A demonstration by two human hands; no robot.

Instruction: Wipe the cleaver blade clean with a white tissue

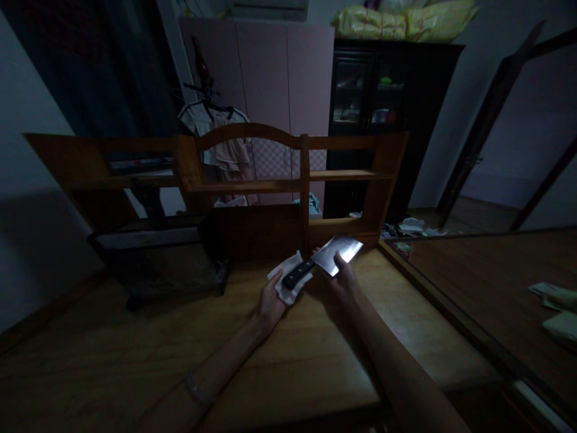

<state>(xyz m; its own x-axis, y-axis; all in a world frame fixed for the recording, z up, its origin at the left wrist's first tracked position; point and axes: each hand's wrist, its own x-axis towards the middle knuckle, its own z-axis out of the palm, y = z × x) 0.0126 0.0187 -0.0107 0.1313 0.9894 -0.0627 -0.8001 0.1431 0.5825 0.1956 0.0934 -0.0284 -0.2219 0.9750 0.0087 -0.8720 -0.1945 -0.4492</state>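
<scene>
A cleaver (339,251) with a broad shiny blade and a black riveted handle is held above the wooden desk, its blade pointing to the right and away. My right hand (345,279) grips the blade, thumb on its upper face and fingers underneath. Under the handle lies a white cloth or tissue (288,294), which my left hand (271,300) pinches with the thumb on top. The handle rests against this white piece; most of my left fingers are hidden beneath it.
The desk (270,367) carries a wooden shelf unit (252,186) along its back. At the left stands a dark monitor-like frame (157,258), partly wrapped in plastic. Farther back are a pink wardrobe (265,78) and a black cabinet (396,114). Another wooden surface (487,270) extends at the right.
</scene>
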